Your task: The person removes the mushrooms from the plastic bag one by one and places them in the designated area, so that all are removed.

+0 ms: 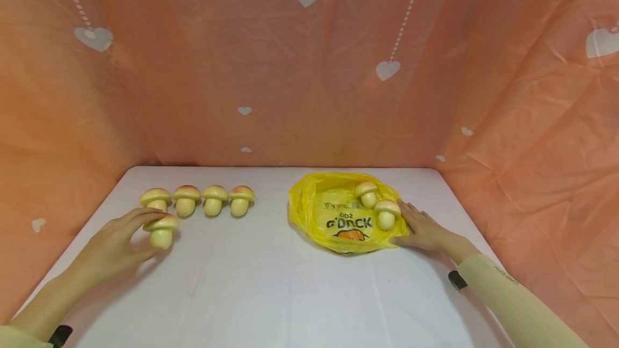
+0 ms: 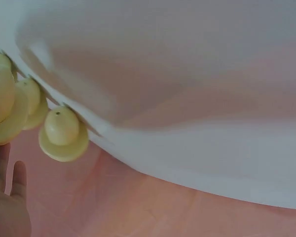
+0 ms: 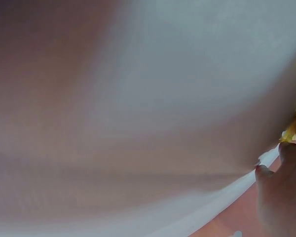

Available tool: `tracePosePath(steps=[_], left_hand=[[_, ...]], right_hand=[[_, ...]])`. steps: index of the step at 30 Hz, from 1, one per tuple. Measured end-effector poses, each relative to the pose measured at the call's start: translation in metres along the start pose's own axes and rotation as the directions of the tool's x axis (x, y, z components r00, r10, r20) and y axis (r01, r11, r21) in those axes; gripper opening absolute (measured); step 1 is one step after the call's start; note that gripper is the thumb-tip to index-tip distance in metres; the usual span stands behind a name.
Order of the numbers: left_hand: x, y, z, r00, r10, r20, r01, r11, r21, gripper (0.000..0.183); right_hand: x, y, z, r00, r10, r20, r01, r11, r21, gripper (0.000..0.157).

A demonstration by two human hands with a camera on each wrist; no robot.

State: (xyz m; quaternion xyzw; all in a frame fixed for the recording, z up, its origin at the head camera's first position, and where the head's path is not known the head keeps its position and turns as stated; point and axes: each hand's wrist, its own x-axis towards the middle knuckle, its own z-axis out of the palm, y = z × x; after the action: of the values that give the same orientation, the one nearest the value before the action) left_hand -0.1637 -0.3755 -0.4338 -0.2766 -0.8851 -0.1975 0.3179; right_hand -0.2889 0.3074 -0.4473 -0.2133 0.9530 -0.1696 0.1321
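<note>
The left hand (image 1: 113,239) pinches one mushroom (image 1: 162,234) between its fingers near the worktop's (image 1: 251,294) left edge; the right hand (image 1: 426,232), fingers spread, touches the yellow bag (image 1: 303,208) nearer the right edge. The bag holds two mushrooms (image 1: 387,217); four mushrooms (image 1: 213,203) line the far edge's left part.

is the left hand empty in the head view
No, the left hand holds a smooth, pale-yellow mushroom-shaped piece with a reddish tint on its rounded cap.
</note>
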Motion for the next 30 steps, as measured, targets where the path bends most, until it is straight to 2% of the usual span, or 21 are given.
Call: tracePosePath(steps=[3, 7, 14, 19, 26, 30], left_hand=[[-0.006, -0.003, -0.001, 1.000, -0.032, 0.000, 0.032, 0.999, 0.002, 0.072], [-0.009, -0.003, -0.003, 0.998, -0.060, 0.028, 0.059, 0.998, 0.029, 0.080], [-0.009, 0.000, -0.002, 0.993, -0.067, 0.093, 0.058, 0.994, 0.095, 0.084], [-0.011, 0.000, 0.001, 0.991, -0.074, 0.114, 0.060, 0.991, 0.123, 0.086], [-0.014, -0.003, 0.004, 0.992, -0.083, 0.095, 0.076, 0.994, 0.084, 0.085], [-0.013, -0.005, 0.005, 0.994, -0.063, 0.093, 0.058, 0.997, 0.048, 0.083]], right_hand=[[-0.001, 0.000, -0.001, 1.000, 0.005, 0.002, -0.005, 1.000, 0.000, 0.112], [-0.002, -0.002, -0.003, 1.000, 0.003, 0.003, -0.003, 1.000, 0.001, 0.112], [-0.001, -0.002, -0.003, 1.000, 0.004, 0.008, -0.004, 1.000, 0.004, 0.112], [-0.001, -0.001, -0.002, 1.000, -0.004, 0.005, 0.004, 1.000, 0.004, 0.112], [-0.001, -0.001, -0.002, 1.000, -0.011, 0.003, 0.011, 1.000, -0.006, 0.112], [-0.001, -0.001, -0.002, 1.000, -0.006, 0.003, 0.006, 1.000, -0.002, 0.113]])
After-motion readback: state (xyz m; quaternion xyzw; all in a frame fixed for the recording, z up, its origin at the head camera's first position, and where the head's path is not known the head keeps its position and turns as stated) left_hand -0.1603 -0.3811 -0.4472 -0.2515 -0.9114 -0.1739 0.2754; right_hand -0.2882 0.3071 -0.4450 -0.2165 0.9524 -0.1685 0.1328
